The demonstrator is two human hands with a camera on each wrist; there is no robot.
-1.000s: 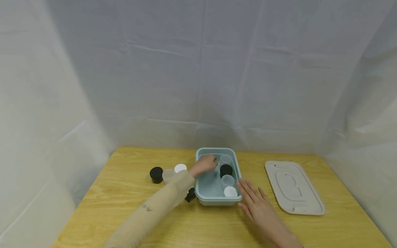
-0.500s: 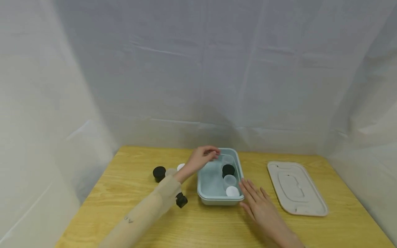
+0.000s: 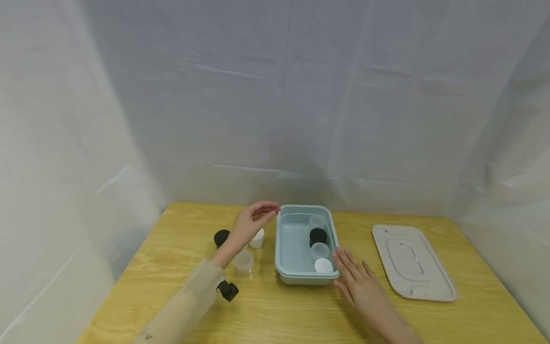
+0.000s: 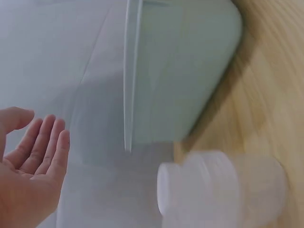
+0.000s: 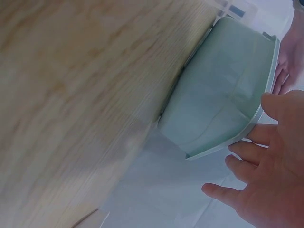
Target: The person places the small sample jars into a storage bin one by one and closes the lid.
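A pale blue-green box [image 3: 292, 248] stands on the wooden table. Along its right side lie a clear cup [image 3: 316, 220], a black-lidded jar [image 3: 318, 235], another clear cup [image 3: 320, 249] and a white-lidded jar [image 3: 322, 265]. My left hand [image 3: 263, 213] hovers just left of the box's back corner, fingers relaxed and holding nothing. Below it stand a white jar [image 3: 257, 238], a black jar [image 3: 221, 237] and a clear cup [image 3: 243, 261]. My right hand [image 3: 350, 272] lies flat on the table with its fingers straight against the box's front right corner. The right wrist view shows those fingers [image 5: 247, 164] under the box's rim [image 5: 266, 90].
A beige lid [image 3: 412, 263] lies flat on the table right of the box. White sheeting hangs behind and on both sides. In the left wrist view the white jar [image 4: 218, 190] stands close to the box wall [image 4: 180, 71], blurred.
My left hand has lifted out of the box and moved left past its rim, holding nothing. The right hand has stayed flat by the box.
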